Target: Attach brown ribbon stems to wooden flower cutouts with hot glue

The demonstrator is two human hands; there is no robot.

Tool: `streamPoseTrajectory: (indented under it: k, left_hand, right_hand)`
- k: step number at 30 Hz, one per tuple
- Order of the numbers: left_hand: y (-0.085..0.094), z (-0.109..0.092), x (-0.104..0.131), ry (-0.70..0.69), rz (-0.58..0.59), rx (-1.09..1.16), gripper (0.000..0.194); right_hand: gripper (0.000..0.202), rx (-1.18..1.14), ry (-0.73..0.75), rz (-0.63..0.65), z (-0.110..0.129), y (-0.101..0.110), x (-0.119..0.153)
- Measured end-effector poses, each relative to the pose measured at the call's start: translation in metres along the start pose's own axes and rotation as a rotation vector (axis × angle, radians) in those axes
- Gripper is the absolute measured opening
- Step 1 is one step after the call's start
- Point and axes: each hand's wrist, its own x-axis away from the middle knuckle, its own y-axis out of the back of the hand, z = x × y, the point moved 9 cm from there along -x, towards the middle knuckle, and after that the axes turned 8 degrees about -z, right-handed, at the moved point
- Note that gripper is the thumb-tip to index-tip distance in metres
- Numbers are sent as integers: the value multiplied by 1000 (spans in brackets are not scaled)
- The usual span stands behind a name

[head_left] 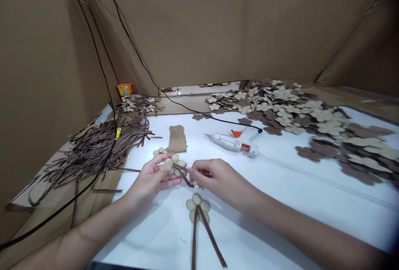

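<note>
My left hand (151,180) holds a beige padded fabric flower (175,159) above the white board, its thumb over the petals. A folded brown stitched ribbon (180,168) lies against this flower. My right hand (218,176) is closed in a pinch on the ribbon's loose part, just right of the flower; its fingertips are partly hidden. Below both hands a second beige flower (196,199) lies flat, with two brown ribbon tails (213,240) running toward me. Partly behind my left fingers sits another small beige flower (160,151).
A white glue gun (230,143) lies beyond my right hand, its black cord running up left. Flat felt flowers (280,108) are heaped at right. Brown ribbons (99,145) pile up at left. A torn cardboard piece (177,138) lies centrally; cardboard walls (187,33) enclose the area.
</note>
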Motion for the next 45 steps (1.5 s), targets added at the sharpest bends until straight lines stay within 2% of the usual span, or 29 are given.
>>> streamPoseTrajectory:
  k: [6, 12, 16, 20, 24, 30, 35, 40, 45]
  left_hand:
    - [2, -1, -2, -13, -4, -18, 40]
    - [9, -7, -6, -95, -34, -51, 33]
    - [11, -10, -6, -93, -69, -47, 25]
    - [9, -12, -5, -92, -86, -67, 22]
    - [7, -11, -3, -86, -64, -79, 23]
    - [3, -12, 0, -82, -2, -73, 26]
    - [-2, -10, -2, -61, 33, -102, 36]
    - [2, -9, -3, -61, -5, -130, 42]
    - [2, -11, -4, -90, 18, -151, 37]
  right_hand:
    - [33, -134, -6, 40, -1, -2, 1]
    - [37, -410, -53, 179, -6, -9, -4]
    - [36, -499, -6, 310, -4, -15, -7]
    - [41, -577, 18, 373, -3, -17, -9]
    - [30, -626, -9, 438, 0, -23, -8]
    - [23, -686, -143, 405, -5, -25, -9]
    - [22, -798, -235, 436, -12, -31, -6]
    - [28, -726, -274, 416, -18, -34, -5]
    - [37, -675, -327, 423, -21, -39, -1]
